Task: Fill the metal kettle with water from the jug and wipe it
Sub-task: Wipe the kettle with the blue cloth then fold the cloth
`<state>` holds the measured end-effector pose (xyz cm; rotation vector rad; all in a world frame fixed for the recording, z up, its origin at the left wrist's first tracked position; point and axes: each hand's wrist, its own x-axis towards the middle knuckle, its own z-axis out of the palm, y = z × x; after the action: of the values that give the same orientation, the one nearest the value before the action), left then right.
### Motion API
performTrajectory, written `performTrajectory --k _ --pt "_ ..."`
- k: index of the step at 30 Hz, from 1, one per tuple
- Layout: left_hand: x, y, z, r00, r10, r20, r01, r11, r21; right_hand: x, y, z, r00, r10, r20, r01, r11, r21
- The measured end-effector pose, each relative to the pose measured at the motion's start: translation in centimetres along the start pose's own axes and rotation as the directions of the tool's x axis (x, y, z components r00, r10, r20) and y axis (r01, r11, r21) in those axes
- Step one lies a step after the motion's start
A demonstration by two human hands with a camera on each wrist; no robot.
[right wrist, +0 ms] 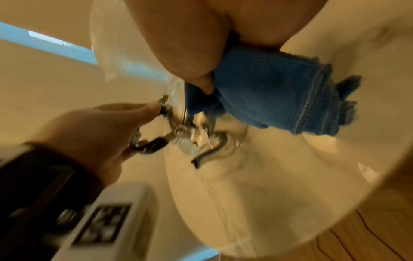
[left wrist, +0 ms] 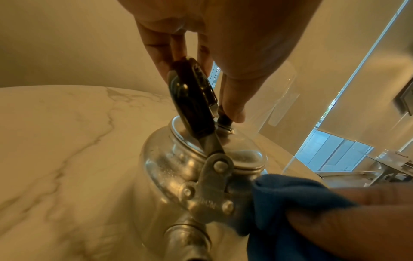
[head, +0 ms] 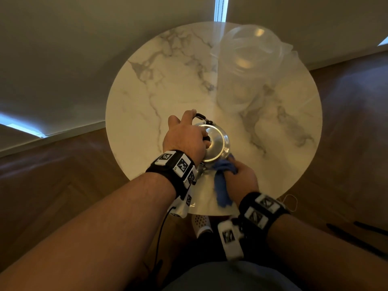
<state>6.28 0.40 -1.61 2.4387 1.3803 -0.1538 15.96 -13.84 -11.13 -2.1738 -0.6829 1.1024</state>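
Right hand point(head: 241, 175) grips bunched blue microfibre cloth point(head: 222, 179) against near side of shiny metal kettle point(head: 218, 143); left hand point(head: 184, 133) curls round its black handle point(left wrist: 190, 98). Likely water-heavy, slippery: hold handle.

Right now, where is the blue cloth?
In the head view the blue cloth is bunched in the right hand, pressed against the near right side of the kettle, at the table's near edge.

— What can't you make out on the kettle point(head: 216, 141)?
— The left hand point(head: 184, 133) hides most of its handle, and the blue cloth point(head: 222, 177) covers its near side.
— And the jug point(head: 247, 66)?
— Blurred; its water level can't be read.
— The right hand point(head: 243, 175)?
— Fingertips buried in the cloth.
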Motion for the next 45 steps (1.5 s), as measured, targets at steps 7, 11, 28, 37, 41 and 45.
performTrajectory --k 7,11,28,37,41,45 --pt "0.1 0.1 0.0 1.000 -0.015 0.018 0.016 1.000 -0.017 4.6 -2.5 -3.2 0.992 -0.125 0.017 0.126 0.990 -0.060" --pt "0.1 0.1 0.1 0.999 -0.039 0.026 0.040 0.998 -0.043 3.7 -3.6 -4.2 0.977 -0.212 0.013 0.212 0.977 0.024" --pt "-0.5 1.6 0.2 0.994 -0.078 -0.071 0.078 0.997 0.004 9.9 -4.9 -7.6 0.902 -0.233 0.364 0.322 0.924 -0.207" --pt "-0.2 2.6 -1.3 0.915 -0.393 -0.092 0.340 0.873 -0.349 9.1 -3.3 -13.9 0.888 0.231 0.399 -0.149 0.963 -0.225" --pt "1.2 3.1 -2.5 0.857 -0.506 0.096 0.509 0.802 -0.313 8.8 -2.7 -14.9 0.879 0.173 0.445 -0.122 0.983 -0.140" --pt "1.3 4.2 -3.2 0.884 -0.456 0.106 0.468 0.847 -0.252 7.9 -2.6 -15.8 0.886 0.146 0.439 -0.142 0.989 -0.043"
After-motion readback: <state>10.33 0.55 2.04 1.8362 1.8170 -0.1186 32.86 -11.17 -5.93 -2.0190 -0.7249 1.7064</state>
